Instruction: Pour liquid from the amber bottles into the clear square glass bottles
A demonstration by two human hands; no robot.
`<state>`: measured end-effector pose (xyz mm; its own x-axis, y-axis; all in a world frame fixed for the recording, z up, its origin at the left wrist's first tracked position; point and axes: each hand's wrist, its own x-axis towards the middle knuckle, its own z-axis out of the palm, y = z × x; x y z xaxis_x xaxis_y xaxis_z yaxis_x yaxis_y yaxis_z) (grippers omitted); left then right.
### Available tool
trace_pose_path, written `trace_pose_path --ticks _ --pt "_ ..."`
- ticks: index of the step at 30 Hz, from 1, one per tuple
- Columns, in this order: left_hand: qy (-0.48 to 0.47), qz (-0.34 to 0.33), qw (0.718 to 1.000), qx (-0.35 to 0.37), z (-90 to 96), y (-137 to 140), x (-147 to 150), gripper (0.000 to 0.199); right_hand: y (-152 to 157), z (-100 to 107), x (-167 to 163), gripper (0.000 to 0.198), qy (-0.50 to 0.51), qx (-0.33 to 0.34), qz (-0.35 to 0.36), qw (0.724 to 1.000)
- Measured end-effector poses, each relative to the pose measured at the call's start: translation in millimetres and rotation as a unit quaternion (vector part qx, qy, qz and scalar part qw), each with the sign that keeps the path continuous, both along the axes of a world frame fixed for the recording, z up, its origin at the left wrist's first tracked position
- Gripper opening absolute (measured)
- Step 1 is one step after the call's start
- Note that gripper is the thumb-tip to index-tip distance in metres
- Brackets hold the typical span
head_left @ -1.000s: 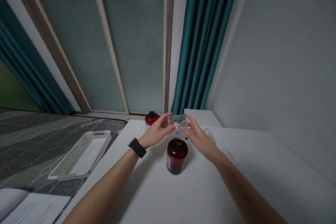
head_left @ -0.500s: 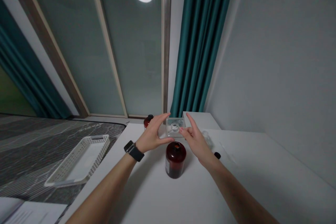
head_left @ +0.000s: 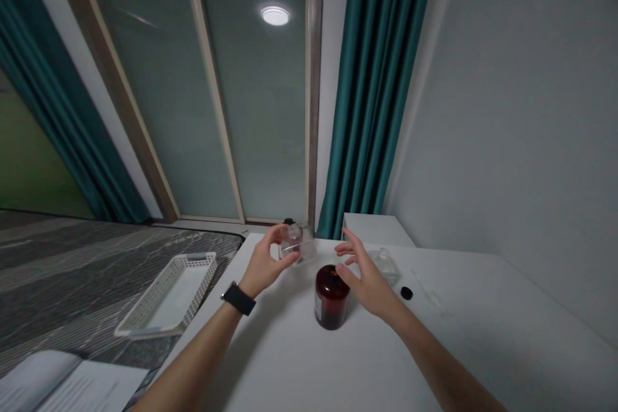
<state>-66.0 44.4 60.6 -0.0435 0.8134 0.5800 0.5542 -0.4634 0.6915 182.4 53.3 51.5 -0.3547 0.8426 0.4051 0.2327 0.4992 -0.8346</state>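
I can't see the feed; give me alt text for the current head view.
The left hand holds a clear container at a white table; the open right hand overlaps a dark red bottle in view, contact unclear. Another clear vessel and a black cap are to the right, a white basket beyond the table's left edge.

- Dim, cool light overall; the frame's top right corner darkens.
- A round light [head_left: 275, 15] glares, haloed, in the glass panel [head_left: 263, 116].
- Soft shadow stretches nearward across the table [head_left: 290, 367], inside its left edge.
- Faint sheen on the red-brown bottle [head_left: 331, 302].
- Lines lean at left; book [head_left: 94, 386] print is unreadably soft.
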Motion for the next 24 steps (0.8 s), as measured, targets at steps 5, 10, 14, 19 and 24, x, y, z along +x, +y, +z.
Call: trace_pose_path --ticks 5,10,14,19,24 --pt "-0.047 -0.013 0.998 -0.044 -24.6 -11 -15 0.043 -19 -37 5 0.094 -0.052 -0.018 -0.021 0.998" --pt "-0.06 -0.024 0.995 -0.081 -51.6 -21 -18 0.047 -27 -70 4 0.105 -0.052 -0.018 -0.053 0.997" --pt "-0.016 -0.039 0.994 -0.102 -58.3 -28 -15 0.048 -27 -80 2 0.093 -0.04 -0.035 -0.053 0.997" --pt "0.0 -0.046 0.993 -0.105 -58.0 -30 -12 0.049 -22 -85 1 0.084 -0.027 0.003 -0.083 0.996" --pt "0.027 -0.077 0.988 -0.133 -60.5 -31 -10 0.052 -12 -91 2 0.082 -0.011 0.007 -0.095 0.995"
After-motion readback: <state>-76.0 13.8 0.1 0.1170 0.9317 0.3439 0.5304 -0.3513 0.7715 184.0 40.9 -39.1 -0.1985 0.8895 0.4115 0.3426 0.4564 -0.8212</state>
